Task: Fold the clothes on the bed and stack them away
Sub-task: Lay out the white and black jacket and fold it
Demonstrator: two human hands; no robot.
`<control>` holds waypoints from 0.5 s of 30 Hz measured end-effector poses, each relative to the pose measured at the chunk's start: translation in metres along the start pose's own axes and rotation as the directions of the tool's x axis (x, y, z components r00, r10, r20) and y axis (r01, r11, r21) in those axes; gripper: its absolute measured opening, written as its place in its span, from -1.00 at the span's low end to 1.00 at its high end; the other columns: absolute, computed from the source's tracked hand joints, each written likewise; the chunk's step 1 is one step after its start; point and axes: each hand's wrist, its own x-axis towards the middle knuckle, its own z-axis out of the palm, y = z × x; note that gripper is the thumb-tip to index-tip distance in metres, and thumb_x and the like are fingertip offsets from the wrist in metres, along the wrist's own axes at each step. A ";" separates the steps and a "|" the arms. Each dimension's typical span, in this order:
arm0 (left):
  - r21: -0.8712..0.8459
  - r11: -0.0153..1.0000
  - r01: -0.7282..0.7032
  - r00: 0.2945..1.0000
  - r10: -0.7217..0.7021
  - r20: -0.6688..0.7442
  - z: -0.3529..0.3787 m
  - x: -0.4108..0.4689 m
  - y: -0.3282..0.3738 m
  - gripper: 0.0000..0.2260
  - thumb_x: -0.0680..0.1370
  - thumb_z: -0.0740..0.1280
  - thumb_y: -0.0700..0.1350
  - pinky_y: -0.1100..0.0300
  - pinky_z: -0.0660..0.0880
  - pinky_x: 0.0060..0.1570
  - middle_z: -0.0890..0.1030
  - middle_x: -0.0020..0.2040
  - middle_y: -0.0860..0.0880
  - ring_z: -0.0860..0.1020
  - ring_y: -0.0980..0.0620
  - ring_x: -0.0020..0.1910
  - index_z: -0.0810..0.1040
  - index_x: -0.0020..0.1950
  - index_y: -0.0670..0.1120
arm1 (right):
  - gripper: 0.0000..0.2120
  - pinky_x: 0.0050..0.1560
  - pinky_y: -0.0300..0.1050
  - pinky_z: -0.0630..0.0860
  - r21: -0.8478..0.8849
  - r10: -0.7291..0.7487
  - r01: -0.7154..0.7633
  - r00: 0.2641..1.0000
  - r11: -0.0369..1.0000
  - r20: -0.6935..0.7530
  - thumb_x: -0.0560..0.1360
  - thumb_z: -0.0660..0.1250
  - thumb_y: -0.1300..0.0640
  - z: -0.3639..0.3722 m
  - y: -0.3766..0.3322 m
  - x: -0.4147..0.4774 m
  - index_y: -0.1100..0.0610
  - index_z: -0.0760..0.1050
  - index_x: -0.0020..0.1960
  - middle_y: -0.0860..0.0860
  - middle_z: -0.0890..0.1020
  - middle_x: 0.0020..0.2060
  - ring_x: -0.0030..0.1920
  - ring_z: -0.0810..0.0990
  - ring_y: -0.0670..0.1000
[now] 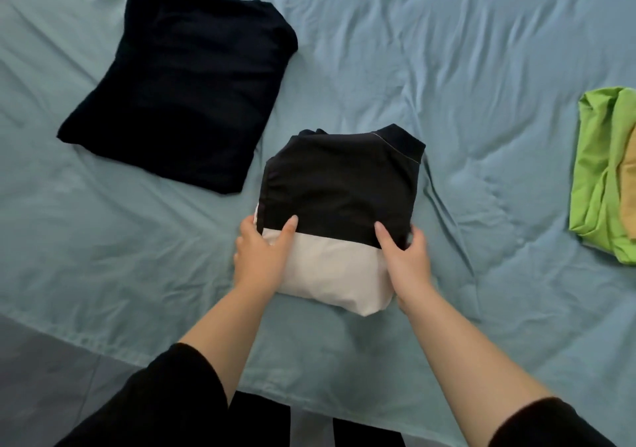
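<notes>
1. Far left, a dark garment (179,95) lies folded flat on the sheet (464,61), well apart from both hands.
2. The left hand (261,257) grips the near-left side of the two-tone garment (339,195). Its thumb lies flat on top where black meets white. Its fingers go under the edge and are hidden, so I cannot tell if they are spread.
3. The two-tone garment sits mid-bed, near the person, folded into a compact block. The black half is far, the white half is near, and the collar is at the far-right corner.
4. The right hand (407,260) holds the right side the same way. Its thumb is on top and its fingers (417,236) curl close together round the edge.
5. At the right edge, a green garment (597,178) lies loosely bunched with a tan piece (630,185) against it. Both are partly cut off by the frame.
6. Likely step: lifting the block to stack it, probably on the dark garment.
7. Risks:
   - The 2 hands hold only the near sides, so the far collar end is free and could droop and open the fold on lifting.
   - The fabric looks slick, so the inner layers may slide out if the grip is light.
   - If the block is set down askew, the stack would lean.
</notes>
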 end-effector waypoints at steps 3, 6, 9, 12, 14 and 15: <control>-0.107 0.986 0.124 0.985 -0.109 0.135 -0.013 0.009 0.015 -0.34 0.38 0.37 0.33 0.10 0.39 0.07 0.51 0.10 0.08 0.48 -0.01 0.08 0.34 0.34 0.00 | -0.33 -0.01 -0.13 0.43 0.127 0.156 -0.165 0.985 0.978 0.073 0.35 0.43 -0.26 0.009 -0.008 -0.010 -0.02 0.32 0.33 -0.15 0.49 0.17 0.16 0.52 -0.03; -0.228 0.968 0.109 0.975 -0.059 0.216 -0.028 0.013 0.030 -0.53 0.38 0.40 0.27 0.15 0.47 0.02 0.58 -0.05 0.17 0.55 0.06 -0.01 0.53 0.18 0.05 | -0.44 -0.14 -0.28 0.49 0.178 0.071 -0.070 0.997 0.981 0.003 0.37 0.45 -0.19 0.012 -0.025 -0.024 -0.05 0.39 0.29 -0.18 0.58 0.11 -0.01 0.60 -0.17; -0.312 0.948 0.055 0.973 0.019 0.229 -0.059 0.015 0.050 -0.61 0.35 0.41 0.26 0.08 0.56 0.04 0.66 -0.02 0.11 0.62 0.05 -0.02 0.59 0.06 0.08 | -0.64 -0.26 -0.40 0.49 0.210 -0.045 0.053 0.998 0.976 -0.044 0.39 0.46 -0.12 0.021 -0.055 -0.042 -0.11 0.47 0.14 -0.21 0.64 0.00 -0.15 0.63 -0.30; -0.341 0.939 -0.039 0.974 0.112 0.196 -0.108 0.026 0.079 -0.63 0.35 0.42 0.26 0.07 0.57 0.02 0.67 -0.05 0.10 0.64 0.05 -0.04 0.59 0.03 0.08 | -0.61 -0.05 -0.24 0.53 0.220 -0.133 0.144 0.989 0.965 -0.063 0.40 0.45 -0.13 0.049 -0.099 -0.059 -0.09 0.49 0.18 -0.18 0.64 0.06 -0.01 0.62 -0.20; -0.337 0.932 -0.132 0.971 0.190 0.145 -0.147 0.041 0.101 -0.66 0.34 0.42 0.27 0.11 0.57 -0.03 0.68 -0.10 0.14 0.64 0.08 -0.06 0.60 -0.01 0.11 | -0.55 0.10 -0.15 0.52 0.258 -0.197 0.208 0.978 0.944 -0.070 0.40 0.44 -0.13 0.075 -0.134 -0.066 -0.07 0.47 0.25 -0.19 0.62 0.08 0.07 0.60 -0.17; -0.336 0.925 -0.179 0.966 0.231 0.120 -0.167 0.050 0.112 -0.68 0.33 0.42 0.28 0.15 0.56 -0.07 0.68 -0.12 0.17 0.64 0.12 -0.07 0.61 -0.03 0.15 | -0.54 0.11 -0.16 0.52 0.283 -0.230 0.241 0.971 0.928 -0.071 0.40 0.44 -0.14 0.089 -0.152 -0.068 -0.07 0.46 0.25 -0.21 0.62 0.07 0.07 0.60 -0.18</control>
